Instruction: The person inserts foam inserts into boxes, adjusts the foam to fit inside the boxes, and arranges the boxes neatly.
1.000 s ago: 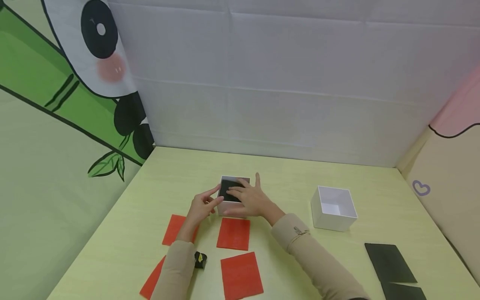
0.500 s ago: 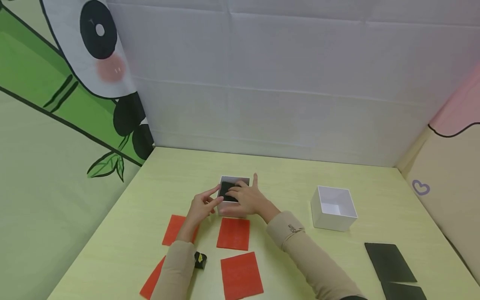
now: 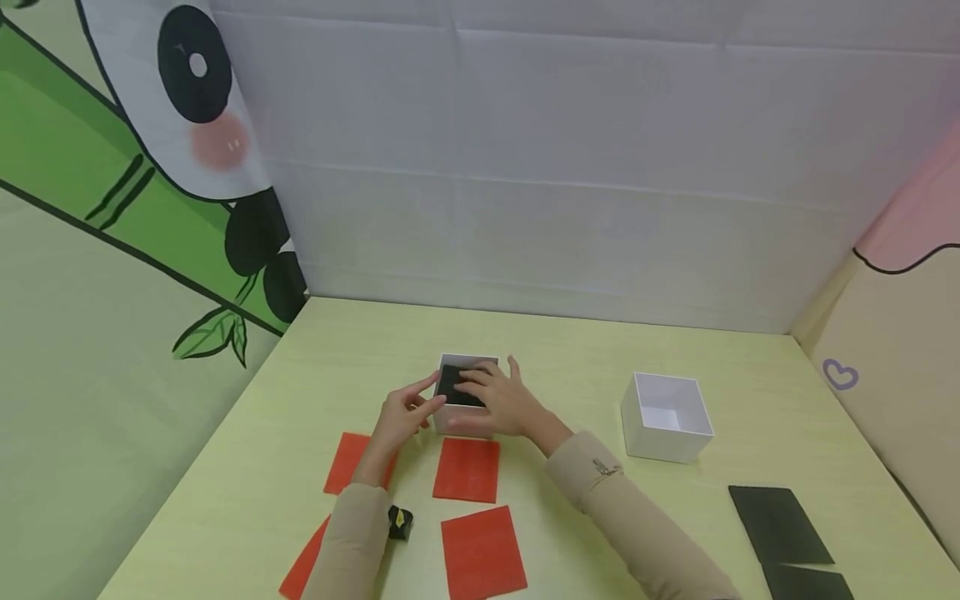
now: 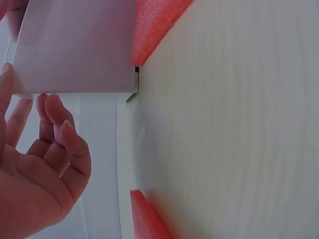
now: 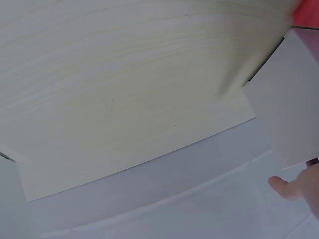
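A small open white box [image 3: 463, 421] stands left of the middle of the table in the head view. Inside it lies a black sheet [image 3: 451, 388], partly hidden by fingers. My left hand [image 3: 401, 414] holds the box's left side, thumb at the near corner and forefinger farther back along the rim. In the left wrist view its other fingers curl, with fingertips at the box wall. My right hand [image 3: 501, 400] reaches over the box from the right, fingers extended onto the black sheet and thumb along the near wall. Only part of that hand shows in the right wrist view.
A second white box [image 3: 666, 437] stands open to the right. Two black sheets [image 3: 780, 523] lie at the front right. Red squares [image 3: 467, 471] lie in front of the hands, some under the left forearm. A small black item with a yellow mark [image 3: 400, 523] sits beside that sleeve.
My right hand shifted left with its fingers bending deeper into the box, then moved back right with them straighter. The left hand and the box have stayed in place.
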Demonstrator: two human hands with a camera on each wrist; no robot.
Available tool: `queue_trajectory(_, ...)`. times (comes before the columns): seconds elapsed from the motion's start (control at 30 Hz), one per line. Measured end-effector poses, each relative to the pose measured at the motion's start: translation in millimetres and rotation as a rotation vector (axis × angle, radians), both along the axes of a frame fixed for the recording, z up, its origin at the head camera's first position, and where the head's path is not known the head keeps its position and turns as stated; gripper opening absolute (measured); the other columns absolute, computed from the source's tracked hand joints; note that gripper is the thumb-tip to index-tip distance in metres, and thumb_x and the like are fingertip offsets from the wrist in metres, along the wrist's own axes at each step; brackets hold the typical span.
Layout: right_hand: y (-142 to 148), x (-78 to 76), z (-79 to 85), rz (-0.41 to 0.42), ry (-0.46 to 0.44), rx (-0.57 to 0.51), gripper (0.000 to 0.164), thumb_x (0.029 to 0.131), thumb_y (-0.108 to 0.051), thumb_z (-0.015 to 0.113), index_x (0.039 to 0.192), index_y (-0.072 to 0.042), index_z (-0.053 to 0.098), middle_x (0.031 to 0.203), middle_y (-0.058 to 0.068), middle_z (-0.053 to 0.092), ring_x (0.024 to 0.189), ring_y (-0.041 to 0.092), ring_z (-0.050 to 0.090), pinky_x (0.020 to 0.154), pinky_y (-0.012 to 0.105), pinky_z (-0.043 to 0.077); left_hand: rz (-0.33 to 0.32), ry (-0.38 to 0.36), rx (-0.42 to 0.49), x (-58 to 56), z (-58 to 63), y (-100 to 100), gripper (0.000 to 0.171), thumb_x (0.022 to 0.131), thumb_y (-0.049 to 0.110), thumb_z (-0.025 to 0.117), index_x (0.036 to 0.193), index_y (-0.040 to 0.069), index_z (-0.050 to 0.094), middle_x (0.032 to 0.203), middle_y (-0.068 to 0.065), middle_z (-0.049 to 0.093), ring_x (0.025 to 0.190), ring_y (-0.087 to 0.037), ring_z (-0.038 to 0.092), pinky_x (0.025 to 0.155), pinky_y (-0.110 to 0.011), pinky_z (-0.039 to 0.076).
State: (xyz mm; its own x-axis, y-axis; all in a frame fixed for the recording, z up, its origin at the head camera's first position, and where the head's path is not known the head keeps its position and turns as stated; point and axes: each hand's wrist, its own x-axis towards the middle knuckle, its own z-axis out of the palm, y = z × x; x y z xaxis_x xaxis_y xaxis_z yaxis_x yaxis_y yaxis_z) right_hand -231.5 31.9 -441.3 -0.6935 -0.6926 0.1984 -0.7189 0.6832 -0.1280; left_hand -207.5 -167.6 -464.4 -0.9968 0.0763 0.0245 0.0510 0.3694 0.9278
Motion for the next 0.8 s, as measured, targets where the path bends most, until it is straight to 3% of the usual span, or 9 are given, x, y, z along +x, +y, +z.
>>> queue_trajectory(0.23, 9, 9.4, -0.9, 0.04, 0.052, -0.089, 0.055, 0.082, -0.053, 0.053, 0.122, -0.015, 0.057, 0.126, 0.007, 0.048, 0.119, 0.022, 0.035, 0.093, 0.049, 0.028, 0.014, 0.004, -0.008, 1.3, -0.1, 1, 0.05, 0.082, 0.028, 0.065, 0.129, 0.018, 0.051, 0.073, -0.016, 0.056, 0.063, -0.036, 0.053, 0.049, -0.025, 0.04)
queue_trajectory(0.57, 26, 23.6, 1.1, 0.066, -0.007, -0.208, 0.051, 0.081, -0.043, 0.059, 0.122, -0.011, 0.056, 0.126, 0.011, 0.047, 0.119, 0.027, 0.035, 0.096, 0.047, 0.025, 0.025, 0.016, -0.025, 2.0, 1.2, 4, 0.05, 0.083, 0.026, 0.064, 0.129, 0.017, 0.05, 0.074, -0.008, 0.054, 0.058, -0.023, 0.052, 0.05, -0.025, 0.039)
queue_trajectory(0.8, 41, 31.5, 0.5, 0.077, 0.005, -0.273, 0.049, 0.081, -0.039, 0.062, 0.12, -0.01, 0.056, 0.124, 0.013, 0.048, 0.119, 0.027, 0.036, 0.094, 0.049, 0.027, 0.034, 0.001, -0.007, 3.2, 3.6, 6, 0.048, 0.083, 0.025, 0.064, 0.128, 0.016, 0.051, 0.077, -0.01, 0.056, 0.062, -0.031, 0.053, 0.05, -0.026, 0.039)
